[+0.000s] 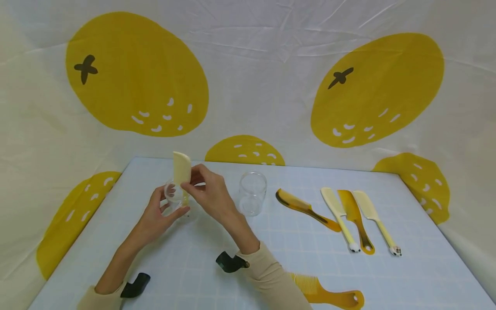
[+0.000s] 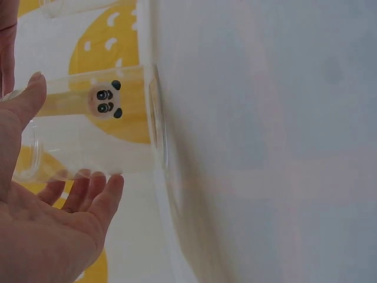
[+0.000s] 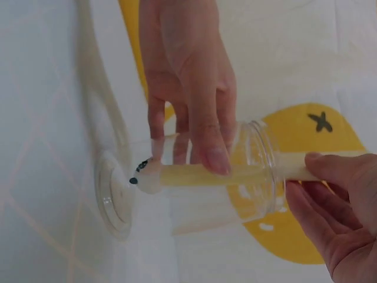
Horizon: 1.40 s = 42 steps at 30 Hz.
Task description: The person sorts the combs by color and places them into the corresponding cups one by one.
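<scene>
My left hand (image 1: 153, 221) holds a clear jar (image 3: 194, 215) upright, with the thumb on one side and the fingers round the other. My right hand (image 1: 212, 193) pinches a cream comb (image 1: 182, 168) between thumb and fingers, just above the jar's mouth. The comb stands blade up, and its pale yellow handle (image 3: 206, 174) reaches down inside the jar. At the handle's end, a small panda head (image 2: 105, 100) shows through the clear wall, above the jar's bottom. In the left wrist view, the jar's base is close to the tabletop.
A second clear jar (image 1: 252, 193) stands right of my hands. Farther right lie a mottled amber comb (image 1: 306, 209), a cream comb (image 1: 332, 202), an amber comb (image 1: 351, 209) and another cream comb (image 1: 367, 206). An amber comb (image 1: 329, 296) lies by the front edge, partly behind my right sleeve.
</scene>
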Tool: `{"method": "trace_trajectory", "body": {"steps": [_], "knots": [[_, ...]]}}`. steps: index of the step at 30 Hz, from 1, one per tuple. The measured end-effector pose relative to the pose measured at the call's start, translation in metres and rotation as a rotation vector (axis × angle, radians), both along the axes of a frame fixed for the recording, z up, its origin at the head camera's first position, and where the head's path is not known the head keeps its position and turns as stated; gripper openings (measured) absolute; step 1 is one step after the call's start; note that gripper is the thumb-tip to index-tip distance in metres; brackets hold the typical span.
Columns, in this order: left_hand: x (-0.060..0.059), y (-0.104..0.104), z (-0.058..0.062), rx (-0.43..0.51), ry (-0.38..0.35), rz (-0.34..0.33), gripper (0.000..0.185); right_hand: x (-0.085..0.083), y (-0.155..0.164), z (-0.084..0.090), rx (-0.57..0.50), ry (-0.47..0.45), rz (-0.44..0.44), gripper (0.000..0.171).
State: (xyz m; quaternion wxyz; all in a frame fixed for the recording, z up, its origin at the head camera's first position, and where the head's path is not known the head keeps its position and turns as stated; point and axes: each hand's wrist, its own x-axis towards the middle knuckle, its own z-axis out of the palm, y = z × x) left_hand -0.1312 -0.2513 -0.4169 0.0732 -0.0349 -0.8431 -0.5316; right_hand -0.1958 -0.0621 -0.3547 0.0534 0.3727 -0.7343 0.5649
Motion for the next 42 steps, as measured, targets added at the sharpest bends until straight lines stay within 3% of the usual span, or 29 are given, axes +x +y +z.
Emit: {"method": "trace_trajectory", "body": {"steps": [17, 25, 32, 42], "knots": [[-0.002, 0.005, 0.0, -0.02, -0.027, 0.017, 0.087, 0.002, 0.006, 0.0, 0.07, 0.011, -0.139, 0.026], [-0.002, 0.005, -0.001, -0.021, -0.023, 0.016, 0.088, 0.001, 0.014, 0.007, 0.072, 0.012, -0.108, 0.027], [0.0, 0.001, 0.0, -0.013, -0.001, 0.015, 0.085, 0.006, 0.028, 0.022, 0.054, 0.053, -0.093, 0.026], [0.0, 0.001, 0.003, -0.03, -0.019, 0.014, 0.088, 0.004, 0.059, 0.029, 0.012, 0.077, -0.138, 0.023]]}}
